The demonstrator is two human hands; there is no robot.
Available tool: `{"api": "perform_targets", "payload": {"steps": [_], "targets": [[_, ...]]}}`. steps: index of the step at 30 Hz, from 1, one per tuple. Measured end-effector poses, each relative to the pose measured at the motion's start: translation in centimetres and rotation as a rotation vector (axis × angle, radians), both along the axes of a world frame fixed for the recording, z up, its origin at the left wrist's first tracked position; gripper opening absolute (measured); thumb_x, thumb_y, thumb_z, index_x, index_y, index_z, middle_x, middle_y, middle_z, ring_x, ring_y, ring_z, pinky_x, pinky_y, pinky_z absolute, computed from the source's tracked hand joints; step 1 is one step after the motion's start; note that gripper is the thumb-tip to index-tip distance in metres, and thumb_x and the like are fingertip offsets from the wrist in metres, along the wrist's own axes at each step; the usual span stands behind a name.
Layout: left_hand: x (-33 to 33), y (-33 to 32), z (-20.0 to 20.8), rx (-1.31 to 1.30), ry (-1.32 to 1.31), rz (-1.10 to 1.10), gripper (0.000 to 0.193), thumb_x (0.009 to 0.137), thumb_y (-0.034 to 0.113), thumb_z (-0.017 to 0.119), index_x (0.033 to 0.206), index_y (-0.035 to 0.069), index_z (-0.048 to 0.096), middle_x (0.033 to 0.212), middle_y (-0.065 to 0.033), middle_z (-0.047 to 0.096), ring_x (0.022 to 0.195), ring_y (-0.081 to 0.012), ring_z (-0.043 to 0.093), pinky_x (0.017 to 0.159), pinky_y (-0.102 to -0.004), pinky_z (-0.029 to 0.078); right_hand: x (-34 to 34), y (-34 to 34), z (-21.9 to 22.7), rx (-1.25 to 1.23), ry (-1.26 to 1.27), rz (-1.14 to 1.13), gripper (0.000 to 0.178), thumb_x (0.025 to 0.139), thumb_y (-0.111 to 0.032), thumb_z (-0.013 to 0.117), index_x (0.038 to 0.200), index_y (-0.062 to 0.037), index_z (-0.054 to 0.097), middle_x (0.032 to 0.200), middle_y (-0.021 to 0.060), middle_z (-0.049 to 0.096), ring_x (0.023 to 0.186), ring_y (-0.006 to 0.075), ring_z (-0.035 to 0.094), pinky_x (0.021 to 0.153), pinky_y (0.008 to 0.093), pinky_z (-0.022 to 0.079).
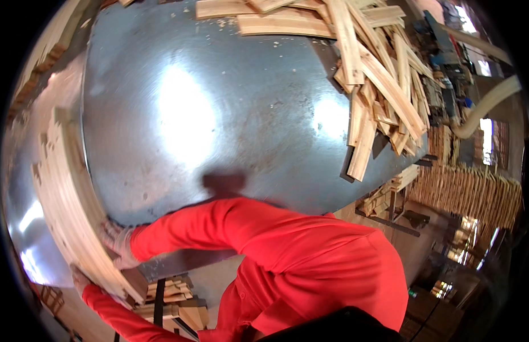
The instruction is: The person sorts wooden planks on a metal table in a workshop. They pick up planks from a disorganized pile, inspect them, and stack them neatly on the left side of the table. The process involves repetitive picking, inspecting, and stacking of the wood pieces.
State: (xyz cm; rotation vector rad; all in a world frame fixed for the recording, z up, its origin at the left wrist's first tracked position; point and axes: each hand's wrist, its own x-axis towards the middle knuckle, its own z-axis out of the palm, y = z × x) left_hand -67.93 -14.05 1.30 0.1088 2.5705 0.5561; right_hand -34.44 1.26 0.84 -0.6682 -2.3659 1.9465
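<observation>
A stack of pale wooden boards (70, 199) runs along the left side, its far ends uneven. My right hand (121, 246), reaching across in a red sleeve, presses against the stack's right side near its close end. On the opposite side, my left hand (80, 278) rests against the boards' lower left edge, so the stack lies between both hands. The fingers of the left hand are partly hidden by the wood. Beside the stack spreads a shiny grey metal tabletop (247, 108).
Loose boards lie in a jumbled pile (384, 80) at the table's far right. Below the near table edge, more wood pieces (176, 290) sit on a dark metal rack. A machine (446, 62) with a pale hose (489, 105) and stacked wooden strips (469, 191) stand at the right.
</observation>
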Motion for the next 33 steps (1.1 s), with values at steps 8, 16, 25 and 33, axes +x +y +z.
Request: {"api": "perform_targets", "payload": {"steps": [8,16,25,33], "targets": [[14.8,11.0,6.6,0.027,0.839,-0.803,0.073,0.089,0.041,0.057,0.150,0.012,0.029,0.144,-0.0196,0.043,0.132,-0.0331,0.043,0.111,-0.0437,0.033,12.8,14.2,5.0,0.668,0.055,0.095,0.056,0.086,-0.033,0.056,0.132,-0.0032,0.048,0.136,0.0229,0.047,0.123,0.0366,0.050,0.101,0.0445,0.043],[27.0,16.1,1.1,-0.425,1.038,-0.843,0.075,0.086,0.023,0.065,0.151,0.014,0.027,0.149,-0.0165,0.038,0.135,-0.0333,0.039,0.110,-0.0405,0.034,60.6,31.7,8.3,0.852,-1.177,-1.230,0.075,0.073,-0.043,0.071,0.130,-0.0002,0.049,0.141,0.0223,0.044,0.133,0.0356,0.042,0.107,0.0442,0.035],[72.5,28.3,0.0,0.877,-1.715,-0.532,0.082,0.095,0.059,0.045,0.151,0.006,0.017,0.140,-0.0223,0.044,0.117,-0.0371,0.054,0.099,-0.0526,0.045,68.2,25.9,9.0,0.360,-0.561,-0.772,0.066,0.083,-0.044,0.063,0.135,-0.0059,0.047,0.123,0.0253,0.059,0.118,0.0395,0.054,0.101,0.0421,0.042],[85.6,27.7,1.7,0.453,-0.975,-0.278,0.048,0.081,0.019,0.074,0.121,-0.002,0.057,0.111,-0.0112,0.065,0.099,-0.0213,0.063,0.091,-0.0349,0.048,85.3,22.2,12.9,0.820,-1.107,-0.457,0.096,0.075,-0.046,0.072,0.151,-0.0159,0.023,0.154,0.0216,0.026,0.139,0.0434,0.029,0.114,0.0477,0.028]]}}
